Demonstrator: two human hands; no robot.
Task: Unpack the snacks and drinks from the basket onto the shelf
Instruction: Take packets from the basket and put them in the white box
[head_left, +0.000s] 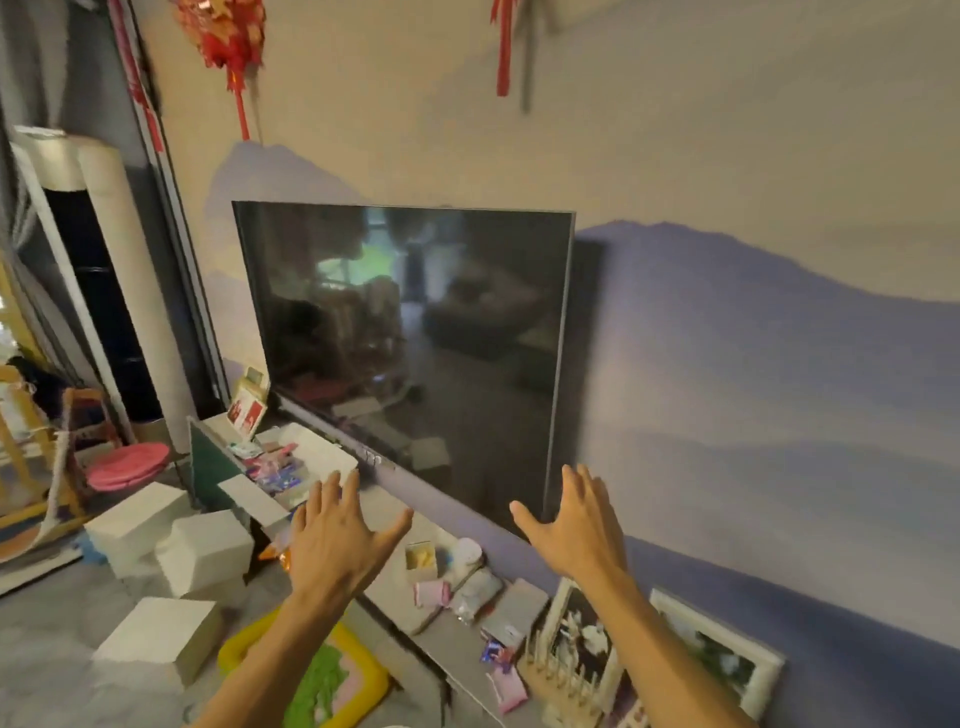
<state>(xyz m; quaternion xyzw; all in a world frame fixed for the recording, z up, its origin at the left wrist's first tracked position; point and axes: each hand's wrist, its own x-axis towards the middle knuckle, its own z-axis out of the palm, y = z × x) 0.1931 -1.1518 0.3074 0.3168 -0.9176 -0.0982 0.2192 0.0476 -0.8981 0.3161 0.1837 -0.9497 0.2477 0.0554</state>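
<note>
My left hand (337, 540) and my right hand (574, 525) are both raised in front of me, fingers spread, holding nothing. Below them runs a low grey shelf (395, 592) under the TV. On it lie small packets: a pink one (431, 593), a silvery bag (475, 592), a yellow-fronted box (421, 560) and a white cup (465, 552). An orange packet (283, 555) shows just left of my left hand. A white tray (317, 457) with colourful packets sits further back on the shelf. No basket is clearly in view.
A large dark TV (415, 338) hangs on the wall above the shelf. White boxes (202, 551) stand on the floor at left, with a yellow-rimmed mat (358, 670) below my left arm. Picture frames (717, 649) and a small white fence (566, 670) stand at the shelf's near end.
</note>
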